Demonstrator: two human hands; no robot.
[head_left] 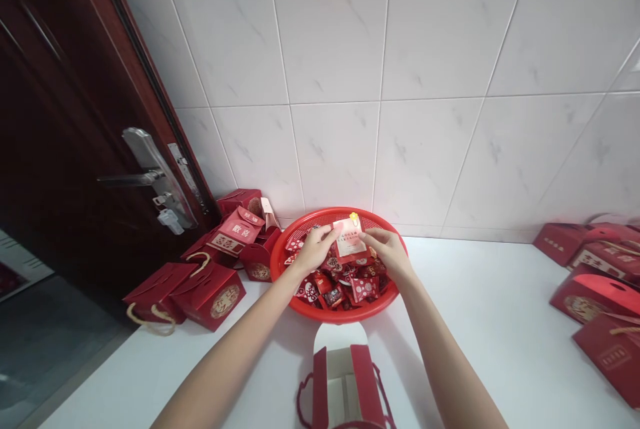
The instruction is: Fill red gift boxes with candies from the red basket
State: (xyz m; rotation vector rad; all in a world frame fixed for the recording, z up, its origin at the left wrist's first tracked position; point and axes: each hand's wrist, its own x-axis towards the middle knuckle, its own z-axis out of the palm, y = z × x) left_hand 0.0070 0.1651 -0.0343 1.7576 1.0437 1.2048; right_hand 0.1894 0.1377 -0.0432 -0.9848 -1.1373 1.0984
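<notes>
White tabletop (465, 302) runs along the room's wall, and nearest the person, at six o'clock, stands a red gift box (369, 382) with its top open, a cord handle at either side and its pale flap (340, 334) pointing toward twelve.

Just beyond, both hands are busy with one small pink-and-cream packet (351, 245). I see the left hand (315, 249) pinching it at its nine o'clock edge and the right hand (387, 252) at its three o'clock edge, thumbs and fingers drawn close on it. It sits upright between the fingertips (a cheerful yellow flower shape (355, 218) marks its top), held over the wrapped sweets (365, 289) that fill a red plastic basket (340, 315).

Round the basket, more red boxes (207, 295) cluster from eight to ten o'clock, several with rope handles, and another group of boxes (607, 349) lies well apart, from three to four. Behind, marbled tiles (335, 49) rise at twelve, and a dark wooden door (60, 95) with keys (170, 221) hanging below its handle stands at ten.
</notes>
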